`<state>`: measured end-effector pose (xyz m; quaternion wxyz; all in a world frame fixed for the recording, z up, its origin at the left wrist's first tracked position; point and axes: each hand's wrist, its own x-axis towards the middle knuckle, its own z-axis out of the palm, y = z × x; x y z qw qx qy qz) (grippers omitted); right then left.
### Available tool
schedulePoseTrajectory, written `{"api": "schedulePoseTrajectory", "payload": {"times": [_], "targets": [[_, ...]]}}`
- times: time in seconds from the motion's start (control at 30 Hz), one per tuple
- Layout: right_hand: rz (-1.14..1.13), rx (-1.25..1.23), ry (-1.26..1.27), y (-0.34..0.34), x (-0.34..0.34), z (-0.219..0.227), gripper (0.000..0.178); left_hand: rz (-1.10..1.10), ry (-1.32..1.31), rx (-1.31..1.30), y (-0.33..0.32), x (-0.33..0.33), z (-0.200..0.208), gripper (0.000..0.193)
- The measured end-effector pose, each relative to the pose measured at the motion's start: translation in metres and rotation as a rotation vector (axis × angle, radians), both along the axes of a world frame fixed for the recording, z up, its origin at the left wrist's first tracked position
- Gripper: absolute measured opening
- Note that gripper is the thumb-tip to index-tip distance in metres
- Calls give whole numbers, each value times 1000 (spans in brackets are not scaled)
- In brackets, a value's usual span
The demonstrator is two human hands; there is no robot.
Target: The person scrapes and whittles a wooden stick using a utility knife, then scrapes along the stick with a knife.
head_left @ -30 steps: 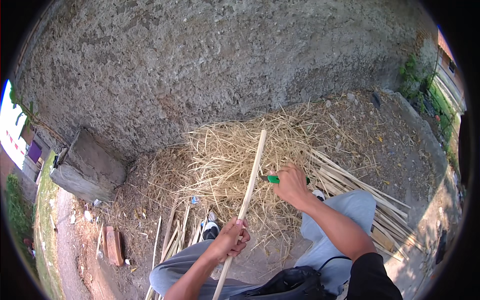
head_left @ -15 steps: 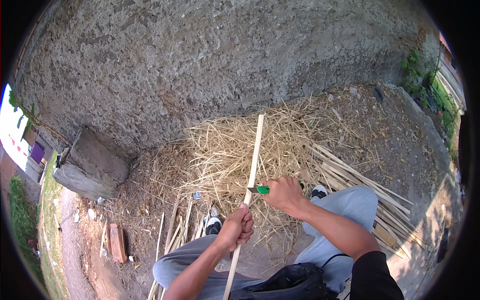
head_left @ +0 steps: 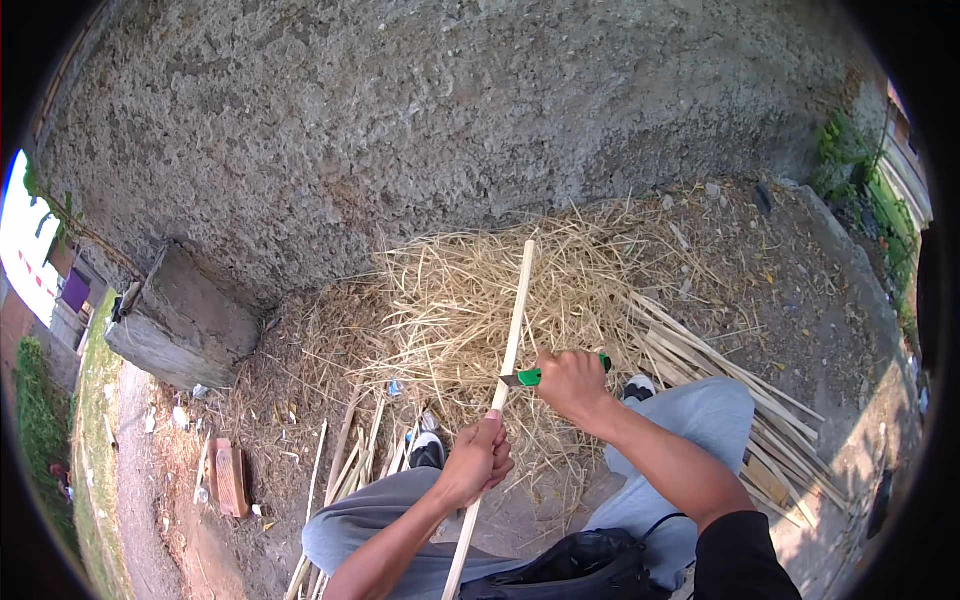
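A long pale wooden strip [head_left: 521, 300] slants up between my knees, its upper end over a heap of shavings [head_left: 450, 300]. My left hand [head_left: 478, 458] is closed around the strip below its middle, thumb lying along it. Just above that thumb, the blade of a green utility knife [head_left: 530, 377] touches the strip's right edge. My right hand [head_left: 572, 386] is closed around the knife's handle, whose rear end shows past the fingers.
More wooden strips [head_left: 740, 375] lie in a bundle to the right, and others [head_left: 350, 460] by my left foot. A rough wall [head_left: 450, 110] rises beyond the shavings. At left stand a concrete block [head_left: 185, 320] and a brick [head_left: 232, 480]. A black bag [head_left: 580, 570] rests at my lap.
The strip and both hands appear slightly lower and further right, partly with a small shift of the view. The knife blade stays against the strip near my left thumb.
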<state>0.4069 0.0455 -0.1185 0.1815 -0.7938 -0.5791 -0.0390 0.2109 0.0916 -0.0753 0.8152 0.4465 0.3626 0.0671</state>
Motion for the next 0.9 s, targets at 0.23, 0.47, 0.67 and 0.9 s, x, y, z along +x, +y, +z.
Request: {"api": "schedulePoseTrajectory", "payload": {"times": [0.23, 0.47, 0.67, 0.9], "targets": [[-5, 173, -126, 13, 7, -10, 15, -62, -16, -91, 9, -1, 13, 39], [-288, -30, -10, 26, 45, -8, 15, -86, 46, -251, -9, -4, 20, 38], [-402, -81, 198, 21, 74, 11, 18, -171, 100, -73, -10, -25, 8, 39], [-633, -16, 217, 9, 102, 25, 18, -263, 114, 103, -2, -29, 10, 39]]}}
